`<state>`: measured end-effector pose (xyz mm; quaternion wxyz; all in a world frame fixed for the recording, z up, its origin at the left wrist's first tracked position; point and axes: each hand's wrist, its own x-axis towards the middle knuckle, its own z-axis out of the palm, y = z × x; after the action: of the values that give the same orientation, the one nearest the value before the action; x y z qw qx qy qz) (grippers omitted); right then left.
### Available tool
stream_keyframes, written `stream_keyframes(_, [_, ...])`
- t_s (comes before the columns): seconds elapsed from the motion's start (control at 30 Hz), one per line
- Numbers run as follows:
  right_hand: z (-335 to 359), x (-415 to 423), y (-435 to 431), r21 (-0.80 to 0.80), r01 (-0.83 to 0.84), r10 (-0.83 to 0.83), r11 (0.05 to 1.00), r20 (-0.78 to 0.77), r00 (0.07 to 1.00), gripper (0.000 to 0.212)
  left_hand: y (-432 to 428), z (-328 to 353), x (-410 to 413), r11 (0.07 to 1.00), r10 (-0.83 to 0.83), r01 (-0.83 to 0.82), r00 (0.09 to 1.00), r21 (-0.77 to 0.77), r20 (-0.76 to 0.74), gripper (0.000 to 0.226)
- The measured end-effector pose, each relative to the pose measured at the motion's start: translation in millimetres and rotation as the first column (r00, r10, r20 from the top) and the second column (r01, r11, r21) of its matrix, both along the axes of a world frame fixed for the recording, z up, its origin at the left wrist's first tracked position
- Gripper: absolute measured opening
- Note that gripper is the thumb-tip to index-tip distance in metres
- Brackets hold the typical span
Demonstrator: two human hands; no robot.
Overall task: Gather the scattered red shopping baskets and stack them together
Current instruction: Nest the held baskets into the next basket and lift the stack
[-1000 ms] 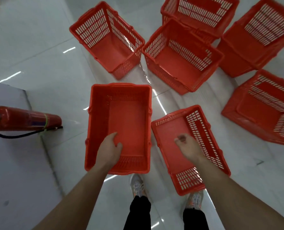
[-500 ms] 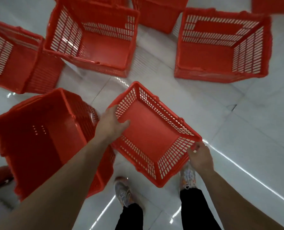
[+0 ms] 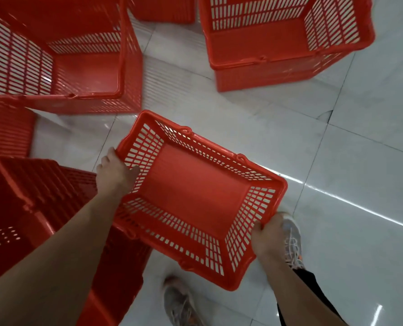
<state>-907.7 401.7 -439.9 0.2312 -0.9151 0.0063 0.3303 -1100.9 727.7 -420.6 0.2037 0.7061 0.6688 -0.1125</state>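
Note:
I hold a red slatted shopping basket (image 3: 195, 191) in both hands above the white floor, its opening facing me. My left hand (image 3: 115, 172) grips its left short rim, thumb inside. My right hand (image 3: 268, 234) is closed on the lower right corner of the rim. A solid-sided red basket (image 3: 38, 208) stands at the lower left, partly under my left arm. Two more red baskets stand beyond: one at the upper left (image 3: 61, 55), one at the upper right (image 3: 280, 38).
Parts of other red baskets show at the top middle (image 3: 162, 8) and the left edge (image 3: 5, 130). My shoes (image 3: 179, 304) stand on glossy white tiles (image 3: 360, 161), which lie bare to the right.
My left hand left the solid basket and both hands took the slatted one. It has risen off the floor, and my view has swung right and nearer.

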Motion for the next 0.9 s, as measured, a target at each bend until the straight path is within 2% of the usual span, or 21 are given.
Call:
stream_keyframes(0.1, [2, 11, -3, -0.012, -0.058, 0.058, 0.998, 0.064, 0.996, 0.02, 8, 2, 1, 0.995, 0.098, -0.099, 0.995, 0.002, 0.019, 0.046])
stream_keyframes(0.23, [31, 44, 9, 0.041, -0.049, 0.044, 0.998, 0.106, 0.993, 0.025, 3, 28, 3, 0.991, 0.114, -0.123, 0.984, 0.059, 0.136, 0.035])
stream_keyframes(0.37, [98, 85, 41, 0.101, -0.088, 0.06, 0.991, 0.247, 0.967, 0.027, 3, 94, 9, 0.978, 0.161, -0.189, 0.951, 0.084, 0.264, 0.035])
stream_keyframes(0.53, [218, 133, 93, 0.166, -0.186, 0.126, 0.968, 0.318, 0.94, 0.031, 15, 213, 19, 0.945, 0.225, -0.301, 0.882, 0.128, 0.415, 0.034])
stream_keyframes(0.67, [323, 150, 137, 0.218, -0.281, 0.196, 0.935, 0.345, 0.918, 0.031, 20, 318, 8, 0.905, 0.288, -0.403, 0.814, 0.134, 0.504, 0.041])
stream_keyframes(0.8, [413, 142, 174, 0.262, -0.37, 0.257, 0.891, 0.379, 0.889, 0.036, 12, 408, -28, 0.856, 0.352, -0.495, 0.77, 0.151, 0.532, 0.05])
stream_keyframes(0.9, [463, 121, 197, 0.314, -0.456, 0.338, 0.833, 0.364, 0.868, 0.034, -4, 460, -69, 0.802, 0.439, -0.579, 0.737, 0.145, 0.515, 0.049])
